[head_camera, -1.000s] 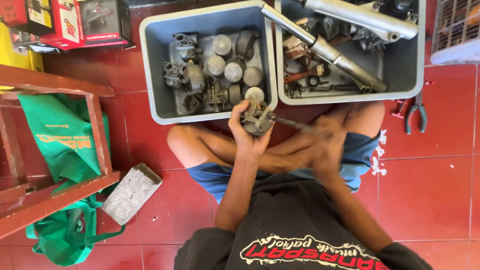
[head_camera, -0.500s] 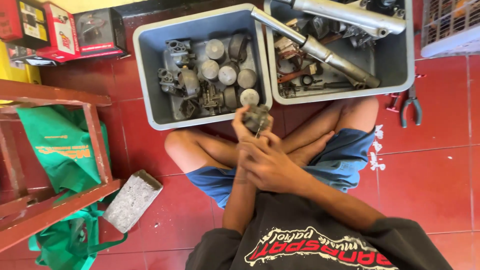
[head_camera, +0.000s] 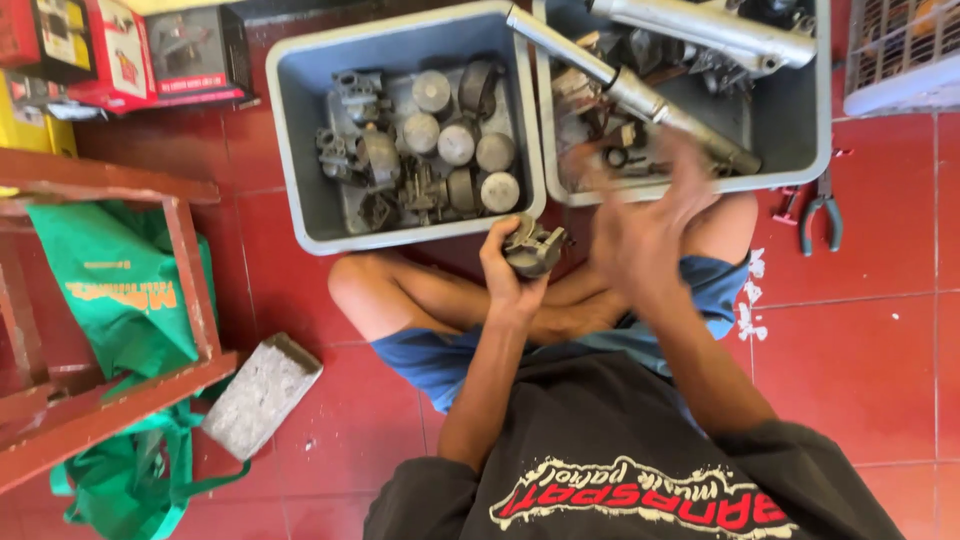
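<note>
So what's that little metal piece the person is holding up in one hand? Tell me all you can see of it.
The metal part is a small, lumpy casting, dull grey and grimy, with a rounded body and short stubs sticking out; finer detail is hard to tell. The left hand grips it from below and the side, holding it up over the crossed legs, just in front of the left grey bin. The blurred right hand is apart from it.

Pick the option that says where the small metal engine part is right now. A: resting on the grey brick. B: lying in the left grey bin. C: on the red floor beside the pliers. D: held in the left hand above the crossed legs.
D: the left hand grips the small metal engine part just in front of the left grey bin, while the blurred right hand is apart from it.
</note>
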